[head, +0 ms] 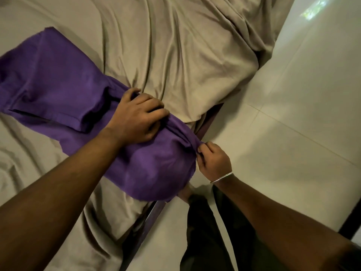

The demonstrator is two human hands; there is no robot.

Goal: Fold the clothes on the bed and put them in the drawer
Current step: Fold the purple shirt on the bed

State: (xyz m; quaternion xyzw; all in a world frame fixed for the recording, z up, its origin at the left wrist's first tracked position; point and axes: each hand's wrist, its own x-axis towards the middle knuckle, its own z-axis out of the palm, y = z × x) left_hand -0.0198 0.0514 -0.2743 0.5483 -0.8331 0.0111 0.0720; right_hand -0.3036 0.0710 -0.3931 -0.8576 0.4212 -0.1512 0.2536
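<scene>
No text, label, brand or number can be read anywhere in this view. The purple garment (58, 79) is plain cloth, and the beige bedsheet (175, 45) carries no print.

We look down on a bed (175, 45) covered by a beige sheet (166, 61), which lies in long soft wrinkles running away beyond the hands and bunches into heavier folds toward the far right corner. Below the hands the sheet hangs over the bed's edge, and a dark strip of bed frame (150, 214) shows beneath it. To the right of the hands spreads a floor (293, 124) of large pale glossy tiles with thin grout lines. Far beyond the right hand, a bright patch of daylight (312, 10) reflects off the tiles. A dark skirting strip (349, 225) edges the floor at the lower right.
</scene>
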